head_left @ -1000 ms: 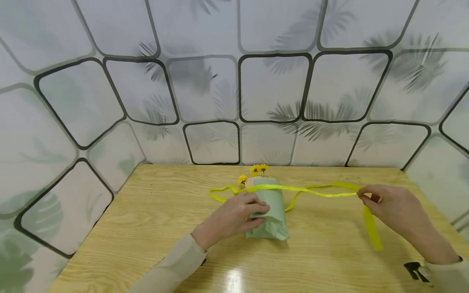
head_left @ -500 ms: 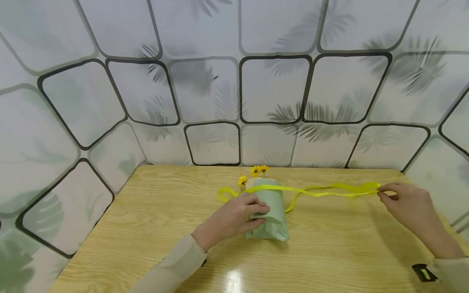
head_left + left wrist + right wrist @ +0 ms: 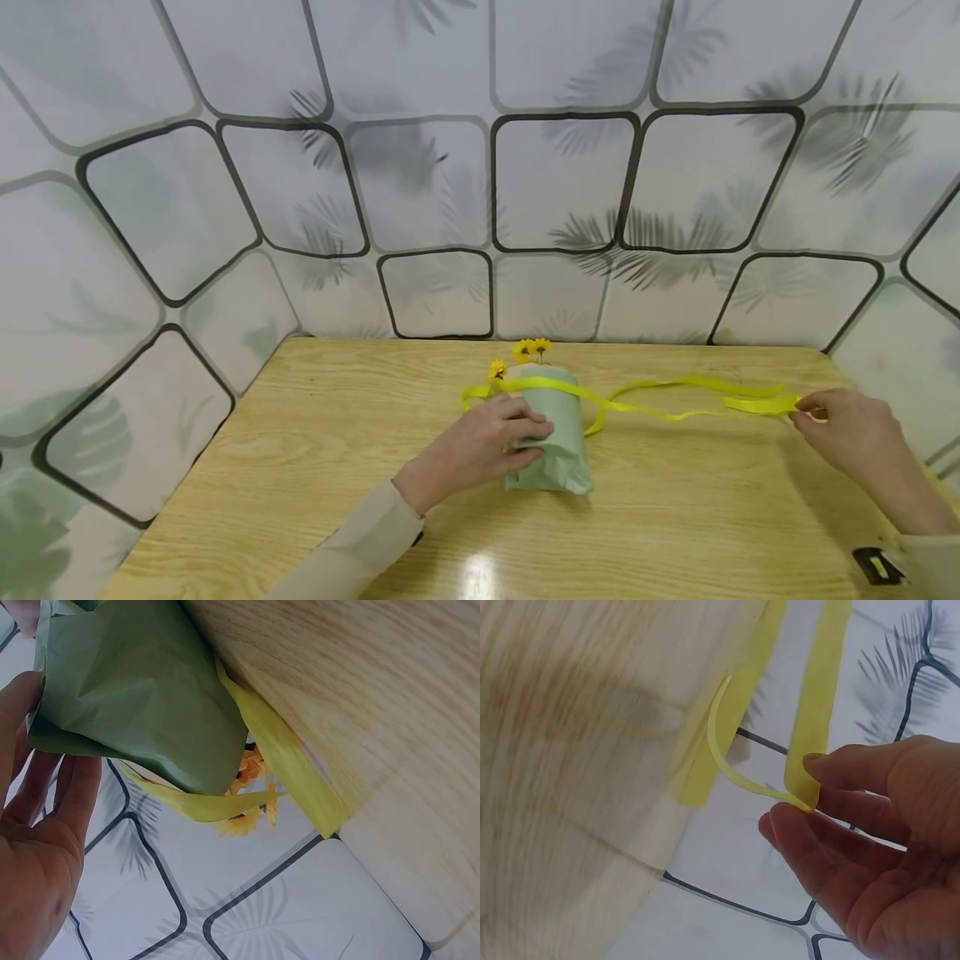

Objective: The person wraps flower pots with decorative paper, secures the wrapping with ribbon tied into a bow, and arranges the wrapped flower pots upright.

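Note:
A small bouquet in pale green wrapping paper (image 3: 557, 429) lies on the table, its yellow flowers (image 3: 522, 350) at the far end. My left hand (image 3: 480, 442) grips the bouquet from the left; in the left wrist view, thumb and fingers are on either side of the paper's folded edge (image 3: 142, 682). Across the wrap runs a yellow ribbon (image 3: 551, 383), looping out to its left and trailing right in two strands. Well to the right, my right hand (image 3: 851, 429) pinches one end of the ribbon (image 3: 814, 712) between thumb and fingertips. The other end rests on the table in the right wrist view.
The light wooden table (image 3: 300, 467) meets a patterned fabric backdrop (image 3: 435, 183) at its back and sides. A small black object (image 3: 877, 567) shows beside the right sleeve (image 3: 930, 562). The left sleeve (image 3: 352, 542) crosses the table's front.
My right hand has moved to the right along the ribbon to its end. The ribbon's left loop has shrunk, and the other strand now lies loose. My left hand has stayed on the bouquet.

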`<action>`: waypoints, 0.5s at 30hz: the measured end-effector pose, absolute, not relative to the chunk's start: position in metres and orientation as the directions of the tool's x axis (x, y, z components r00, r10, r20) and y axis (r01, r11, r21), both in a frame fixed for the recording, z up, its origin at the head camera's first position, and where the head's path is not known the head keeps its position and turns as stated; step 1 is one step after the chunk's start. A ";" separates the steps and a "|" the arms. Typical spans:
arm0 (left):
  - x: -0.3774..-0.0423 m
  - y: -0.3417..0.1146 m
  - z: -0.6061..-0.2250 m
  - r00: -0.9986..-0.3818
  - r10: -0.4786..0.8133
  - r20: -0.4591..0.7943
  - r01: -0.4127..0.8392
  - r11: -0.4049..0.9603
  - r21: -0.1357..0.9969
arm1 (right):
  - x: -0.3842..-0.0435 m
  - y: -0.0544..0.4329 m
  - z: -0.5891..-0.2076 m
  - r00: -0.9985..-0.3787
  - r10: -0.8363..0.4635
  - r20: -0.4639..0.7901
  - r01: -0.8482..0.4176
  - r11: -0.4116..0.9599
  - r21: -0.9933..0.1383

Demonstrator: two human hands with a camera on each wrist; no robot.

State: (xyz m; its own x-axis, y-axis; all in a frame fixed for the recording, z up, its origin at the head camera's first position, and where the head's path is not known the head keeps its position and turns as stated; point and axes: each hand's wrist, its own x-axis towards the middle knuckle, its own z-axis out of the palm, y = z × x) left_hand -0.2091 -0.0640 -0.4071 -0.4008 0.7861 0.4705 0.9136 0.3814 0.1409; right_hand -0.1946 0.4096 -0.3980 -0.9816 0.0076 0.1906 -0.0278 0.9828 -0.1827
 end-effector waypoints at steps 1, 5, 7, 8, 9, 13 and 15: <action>-0.209 -0.064 -0.407 -0.400 0.786 0.472 0.914 0.381 0.139 | -0.195 0.410 -0.398 -0.985 0.006 0.172 -0.026 0.983 -0.180; -0.210 -0.064 -0.407 -0.395 0.784 0.478 0.915 0.379 0.135 | -0.198 0.405 -0.399 -0.994 -0.031 0.106 -0.052 0.977 -0.207; -0.210 -0.064 -0.407 -0.395 0.785 0.477 0.915 0.381 0.131 | -0.199 0.395 -0.397 -0.992 -0.069 0.103 -0.090 0.972 -0.215; -0.210 -0.064 -0.407 -0.393 0.785 0.478 0.916 0.380 0.128 | -0.200 0.387 -0.397 -0.989 -0.093 0.111 -0.118 0.965 -0.234; -0.210 -0.064 -0.407 -0.393 0.785 0.478 0.916 0.381 0.126 | -0.200 0.377 -0.397 -0.984 -0.120 0.131 -0.150 0.956 -0.252; -0.211 -0.063 -0.407 -0.392 0.784 0.482 0.916 0.379 0.129 | -0.204 0.327 -0.394 -0.922 -0.261 0.284 -0.346 0.887 -0.307; -0.211 -0.064 -0.407 -0.394 0.783 0.482 0.916 0.379 0.133 | -0.206 0.299 -0.393 -0.872 -0.328 0.363 -0.448 0.833 -0.325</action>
